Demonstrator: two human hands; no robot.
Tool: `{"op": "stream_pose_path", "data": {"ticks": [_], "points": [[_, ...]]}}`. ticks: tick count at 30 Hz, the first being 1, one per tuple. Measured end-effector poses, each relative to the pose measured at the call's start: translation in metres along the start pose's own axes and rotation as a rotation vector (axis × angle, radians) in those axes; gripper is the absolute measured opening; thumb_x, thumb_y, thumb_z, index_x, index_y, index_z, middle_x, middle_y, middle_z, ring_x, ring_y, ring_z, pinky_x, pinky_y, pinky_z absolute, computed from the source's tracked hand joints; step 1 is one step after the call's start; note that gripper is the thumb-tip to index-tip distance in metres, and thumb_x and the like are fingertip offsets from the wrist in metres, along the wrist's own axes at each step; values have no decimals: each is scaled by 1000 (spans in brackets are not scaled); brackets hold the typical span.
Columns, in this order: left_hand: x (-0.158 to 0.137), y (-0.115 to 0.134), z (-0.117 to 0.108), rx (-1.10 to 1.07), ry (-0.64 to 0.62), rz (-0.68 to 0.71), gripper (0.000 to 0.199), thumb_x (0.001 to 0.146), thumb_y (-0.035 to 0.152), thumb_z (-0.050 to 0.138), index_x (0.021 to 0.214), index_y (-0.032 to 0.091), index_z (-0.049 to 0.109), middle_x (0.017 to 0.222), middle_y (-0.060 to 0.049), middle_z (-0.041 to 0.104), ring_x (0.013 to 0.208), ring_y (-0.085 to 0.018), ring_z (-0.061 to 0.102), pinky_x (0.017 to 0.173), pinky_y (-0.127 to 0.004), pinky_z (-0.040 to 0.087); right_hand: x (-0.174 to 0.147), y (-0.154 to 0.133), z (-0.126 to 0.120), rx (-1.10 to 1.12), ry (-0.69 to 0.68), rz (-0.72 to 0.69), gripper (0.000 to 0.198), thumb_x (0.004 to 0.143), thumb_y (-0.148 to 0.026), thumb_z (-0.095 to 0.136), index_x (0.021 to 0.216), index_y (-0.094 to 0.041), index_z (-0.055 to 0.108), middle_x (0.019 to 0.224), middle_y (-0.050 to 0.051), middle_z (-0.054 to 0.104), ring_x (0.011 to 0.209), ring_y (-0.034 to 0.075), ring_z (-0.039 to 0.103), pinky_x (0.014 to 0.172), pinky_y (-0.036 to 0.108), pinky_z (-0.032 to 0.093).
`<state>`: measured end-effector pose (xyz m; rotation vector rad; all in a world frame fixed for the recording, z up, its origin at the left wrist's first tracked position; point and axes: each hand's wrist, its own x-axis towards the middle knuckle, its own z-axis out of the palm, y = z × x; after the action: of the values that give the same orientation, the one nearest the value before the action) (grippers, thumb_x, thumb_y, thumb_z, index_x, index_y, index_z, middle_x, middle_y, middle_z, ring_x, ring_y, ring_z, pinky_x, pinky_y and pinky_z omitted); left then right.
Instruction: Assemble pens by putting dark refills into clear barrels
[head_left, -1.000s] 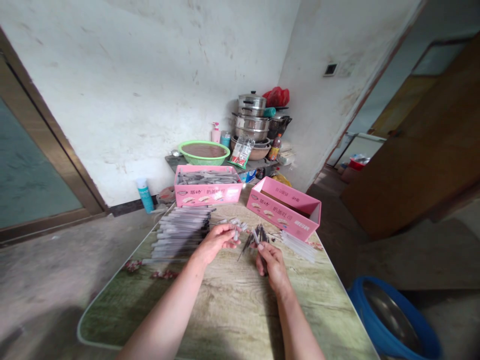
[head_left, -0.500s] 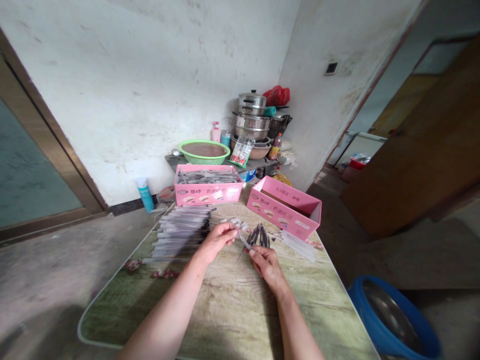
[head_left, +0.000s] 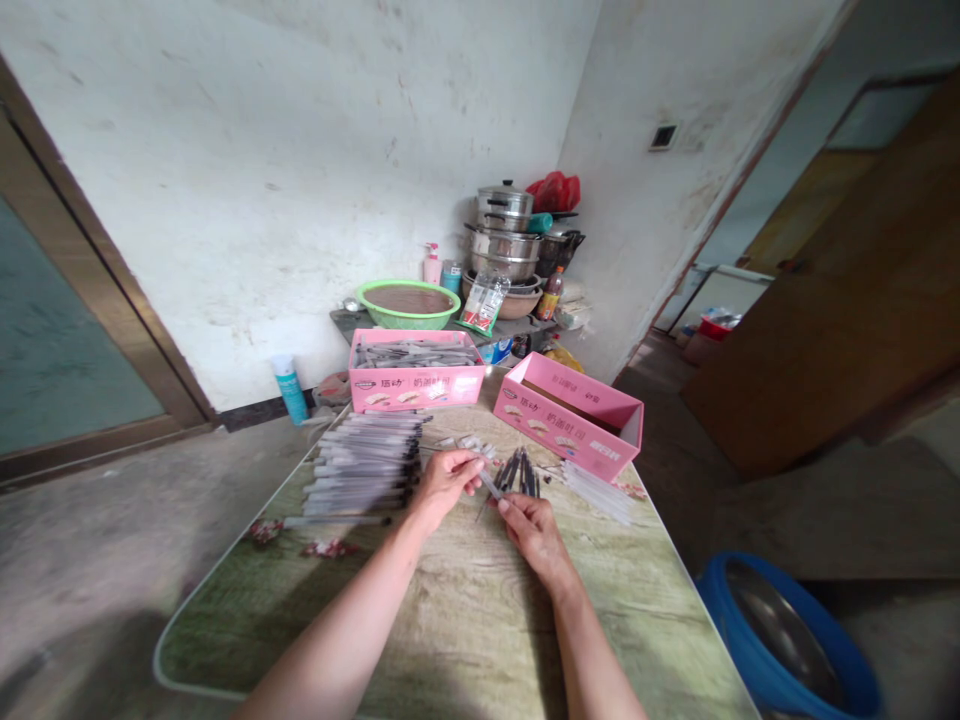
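Between my two hands is a slim translucent pen barrel (head_left: 490, 486), slanted over the table. My left hand (head_left: 447, 484) is closed, its thumb and fingers pinching the upper end. My right hand (head_left: 535, 532) grips the lower end, and a thin dark piece pokes out beside its fingertips. Just beyond my hands lie dark pen refills (head_left: 516, 470) in a fan and a small pile of whitish pieces (head_left: 471, 443). To the left, a long row of pens (head_left: 364, 465) with frosted barrels lies on the table. Clear tubes (head_left: 598, 492) are spread at the right.
A pink box (head_left: 417, 390) full of pens stands at the table's far edge. Another pink box (head_left: 568, 418) sits angled to its right. Behind are a green basin (head_left: 409, 318) and stacked steel pots (head_left: 504, 240). A blue tub (head_left: 787, 635) stands right of the table (head_left: 450, 640).
My left hand has shifted slightly right, towards my right hand, along the pen barrel. My right hand stays nearly in place.
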<state>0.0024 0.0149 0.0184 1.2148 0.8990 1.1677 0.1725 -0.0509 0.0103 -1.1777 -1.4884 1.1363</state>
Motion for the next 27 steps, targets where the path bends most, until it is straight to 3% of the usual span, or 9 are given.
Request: {"op": "stream_pose_path", "data": {"ticks": [4,11,22,27], "points": [[1,-7,11,-25,70,5,43,71,50,71,86,9,74,55,-2,57,45,-9,47,42,-22,37,-1,-3,-1,-11,18,-12,42,87,-51,55,62,-17,59,48,-6,35,46,9,24,45,25,16],[-2,-7,13,-91,1,30,43,72,48,72,88,8,73,59,-3,59,47,-9,51,47,-22,43,-2,-6,-3,287,-84,114,43,86,-52,57,85,-12,69,36,-9,35,33,6,17,37,23,9],[-2,-6,16,23,-5,86,41,76,49,66,89,10,73,61,-3,60,45,-9,50,45,-22,41,-2,-8,0,523,-95,210,36,82,-46,65,84,-11,70,35,-10,36,30,4,19,32,18,13],[-5,2,18,-42,-24,133,48,78,43,67,115,12,65,72,-3,63,54,-9,50,52,-21,43,1,-10,6,500,-41,138,37,85,-47,62,86,-11,70,35,-10,36,30,4,20,34,18,16]]}}
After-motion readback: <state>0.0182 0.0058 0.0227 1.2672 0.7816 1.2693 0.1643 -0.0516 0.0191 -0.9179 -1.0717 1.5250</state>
